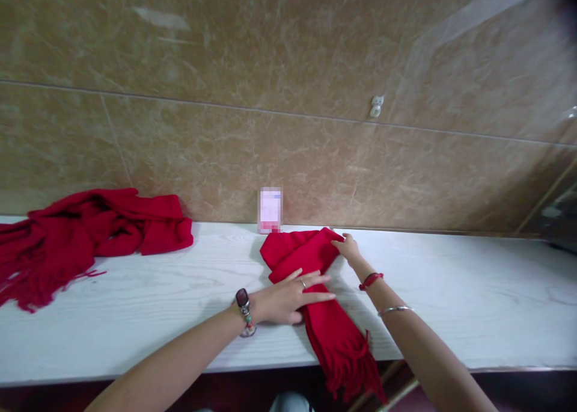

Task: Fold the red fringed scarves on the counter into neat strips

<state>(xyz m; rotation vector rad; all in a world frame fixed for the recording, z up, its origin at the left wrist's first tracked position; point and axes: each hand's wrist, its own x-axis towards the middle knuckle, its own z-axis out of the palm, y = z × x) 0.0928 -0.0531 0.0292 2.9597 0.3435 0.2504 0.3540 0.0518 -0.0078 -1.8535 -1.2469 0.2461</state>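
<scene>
A red fringed scarf (pixel 311 252) lies partly folded on the white wooden surface, its tasselled end (pixel 351 358) hanging over the front edge. My left hand (pixel 295 295) rests flat across the scarf's middle with its fingers spread. At the scarf's far right corner, my right hand (pixel 349 248) pinches the folded edge between thumb and fingers. The left wrist wears a dark-faced watch, and the right one a red band and a silver bangle.
Another red scarf (pixel 135 222) lies bunched at the left, fringe toward the front. A small blurred pink-and-white card or box (pixel 270 209) stands against the tiled wall (pixel 225 153). A white hook (pixel 377 106) is fixed to the wall. The front edge (pixel 265 368) runs close to me.
</scene>
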